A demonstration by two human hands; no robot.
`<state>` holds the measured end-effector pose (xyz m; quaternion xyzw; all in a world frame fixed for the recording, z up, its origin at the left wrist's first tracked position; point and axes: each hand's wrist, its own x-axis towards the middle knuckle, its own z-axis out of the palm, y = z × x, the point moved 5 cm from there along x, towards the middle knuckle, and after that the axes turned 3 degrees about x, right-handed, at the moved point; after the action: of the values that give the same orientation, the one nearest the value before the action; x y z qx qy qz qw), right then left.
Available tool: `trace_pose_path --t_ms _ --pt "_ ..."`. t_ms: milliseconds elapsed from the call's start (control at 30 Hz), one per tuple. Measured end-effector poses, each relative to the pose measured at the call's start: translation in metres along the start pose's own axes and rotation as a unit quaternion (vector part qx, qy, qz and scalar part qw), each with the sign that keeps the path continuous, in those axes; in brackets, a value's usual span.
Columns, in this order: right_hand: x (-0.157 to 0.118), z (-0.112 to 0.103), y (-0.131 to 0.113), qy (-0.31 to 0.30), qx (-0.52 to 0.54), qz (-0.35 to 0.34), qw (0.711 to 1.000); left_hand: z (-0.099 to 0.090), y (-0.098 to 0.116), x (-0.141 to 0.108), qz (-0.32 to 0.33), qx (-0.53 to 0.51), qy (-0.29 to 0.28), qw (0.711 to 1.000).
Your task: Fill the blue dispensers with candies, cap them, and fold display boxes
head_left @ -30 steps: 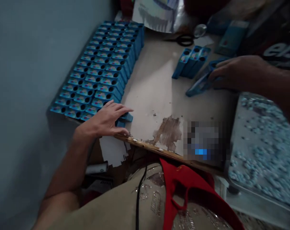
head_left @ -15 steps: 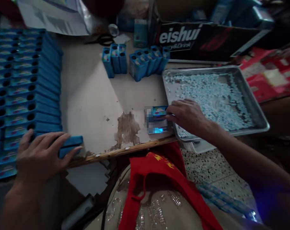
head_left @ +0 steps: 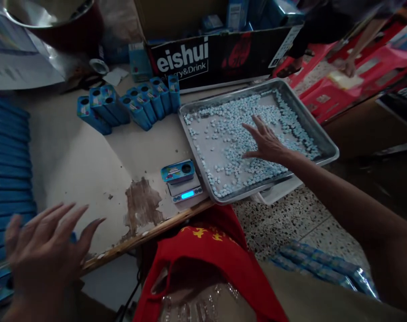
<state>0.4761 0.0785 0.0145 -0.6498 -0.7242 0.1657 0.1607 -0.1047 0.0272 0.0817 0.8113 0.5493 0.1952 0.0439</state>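
Observation:
My left hand (head_left: 50, 241) is open with its fingers spread, just above the front left of the table, beside the stacked blue boxes (head_left: 10, 170). Part of a blue box shows behind its fingers. Over the metal tray (head_left: 192, 150) my right hand (head_left: 265, 142) hangs open, fingers apart, above small pale blue tablets (head_left: 240, 134). A blue box with a dark round hole (head_left: 177, 172) lies on a small digital scale (head_left: 187, 194) with a lit display, left of the tray.
Several upright blue boxes (head_left: 144, 105) stand toward the table's back. Behind them is a black carton (head_left: 220, 58). A red pot (head_left: 67, 36) is at the back left. At the upper right, another person's hand (head_left: 350, 67) is near red stools (head_left: 324, 99).
My right hand has let go of the box on the scale and moved right over the tray. My left hand has opened off the boxes it was touching. The view has shifted right.

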Motion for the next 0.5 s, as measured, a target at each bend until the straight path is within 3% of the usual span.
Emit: trace_pose_path --t_ms 100,167,300,400,500 --pt "0.027 0.017 -0.003 -0.004 0.047 -0.012 0.999 0.004 0.033 0.023 -0.036 0.052 0.051 0.997" --pt "0.044 0.024 -0.010 0.003 0.048 -0.022 0.999 0.010 0.046 0.028 -0.033 0.047 0.039 0.998" --pt "0.059 0.031 -0.024 -0.012 -0.026 -0.047 0.998 0.022 0.050 0.025 -0.012 0.052 0.044 0.998" --pt "0.058 0.033 -0.033 -0.047 -0.078 -0.050 0.995 0.032 0.052 0.025 0.012 0.038 0.094 0.995" --pt "0.056 0.023 -0.034 0.021 -0.063 0.031 0.997 0.041 0.063 0.031 0.035 0.036 0.106 0.993"
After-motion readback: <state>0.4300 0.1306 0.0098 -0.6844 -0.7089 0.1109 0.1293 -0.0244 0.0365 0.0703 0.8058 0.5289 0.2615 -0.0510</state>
